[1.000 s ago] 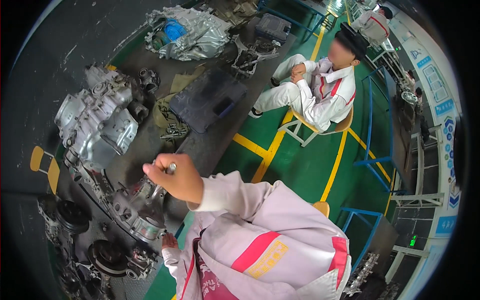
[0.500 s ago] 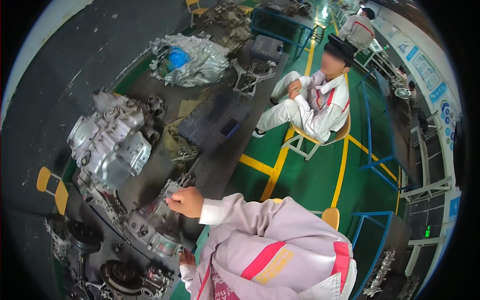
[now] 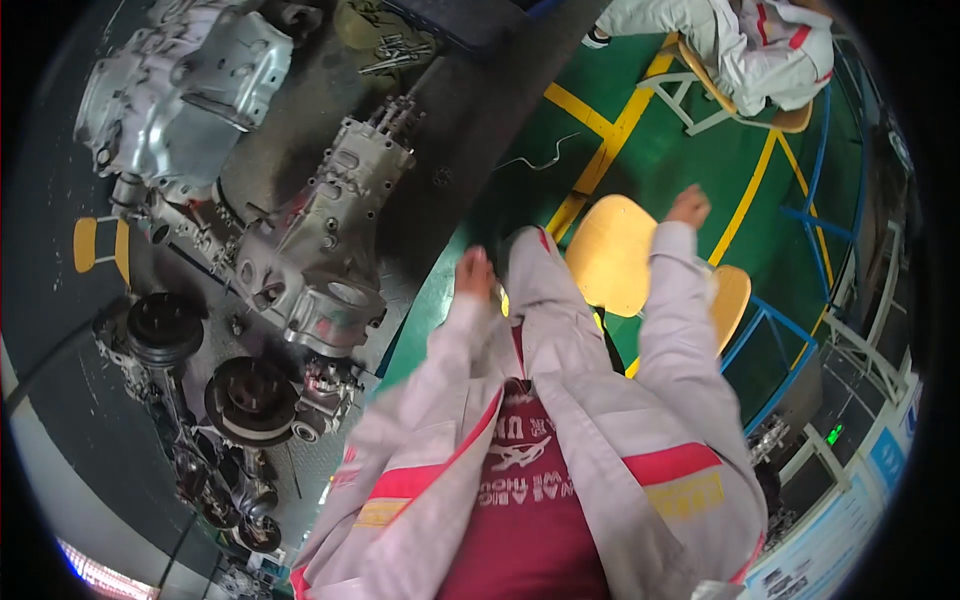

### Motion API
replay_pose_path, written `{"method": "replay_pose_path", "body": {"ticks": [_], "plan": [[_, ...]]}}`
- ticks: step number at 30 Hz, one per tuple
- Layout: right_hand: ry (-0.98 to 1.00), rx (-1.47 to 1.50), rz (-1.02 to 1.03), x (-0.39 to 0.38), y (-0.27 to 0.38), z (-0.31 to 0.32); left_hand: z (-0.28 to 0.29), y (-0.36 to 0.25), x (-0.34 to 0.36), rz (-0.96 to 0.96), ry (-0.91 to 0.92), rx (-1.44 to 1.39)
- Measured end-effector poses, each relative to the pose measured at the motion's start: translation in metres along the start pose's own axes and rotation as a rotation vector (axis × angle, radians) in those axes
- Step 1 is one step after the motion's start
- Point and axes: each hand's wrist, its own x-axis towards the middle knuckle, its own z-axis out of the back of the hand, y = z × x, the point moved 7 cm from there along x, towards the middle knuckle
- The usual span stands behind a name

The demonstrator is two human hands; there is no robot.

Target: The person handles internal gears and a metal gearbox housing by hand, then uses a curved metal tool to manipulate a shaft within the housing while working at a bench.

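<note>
My left hand (image 3: 475, 272) hangs over the floor in front of me, to the right of the workbench (image 3: 455, 150). Its fingers look loosely curled and slightly blurred, with nothing seen in them. My right hand (image 3: 688, 207) is held out beyond the wooden seat of a stool (image 3: 612, 255), also loosely closed and holding nothing that I can see. Neither hand touches the bench. Nearest to my left hand on the bench lies a grey metal gearbox (image 3: 335, 225), its shafts pointing away from me. Bolts (image 3: 395, 52) lie in a small pile beyond it.
A larger silver transmission housing (image 3: 190, 90) sits at the far left of the bench. Brake discs (image 3: 250, 400) on axle parts lie nearer on the left. A seated person (image 3: 740, 50) is at the upper right. Another wooden seat (image 3: 732, 300) and a blue-framed table (image 3: 775, 350) stand to my right.
My right hand has left the gearbox and swung right, over the floor. My left hand has moved off the bench edge. My body and view have turned, bringing the stool into sight.
</note>
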Motion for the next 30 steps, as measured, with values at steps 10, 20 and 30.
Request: {"method": "replay_pose_path", "body": {"ticks": [10,20,30], "plan": [[0.064,-0.242,-0.513,-0.192,-0.295,-0.024,-0.008,0.086,0.104,-0.29,0.086,0.266],[-0.208,-0.655,-0.279,-0.147,-0.398,0.037,-0.076,0.232,0.329,-0.136,0.083,1.202],[-0.412,-0.381,-0.226,-0.163,-0.471,0.002,-0.141,0.155,0.72,-0.546,-0.832,1.244]]}}
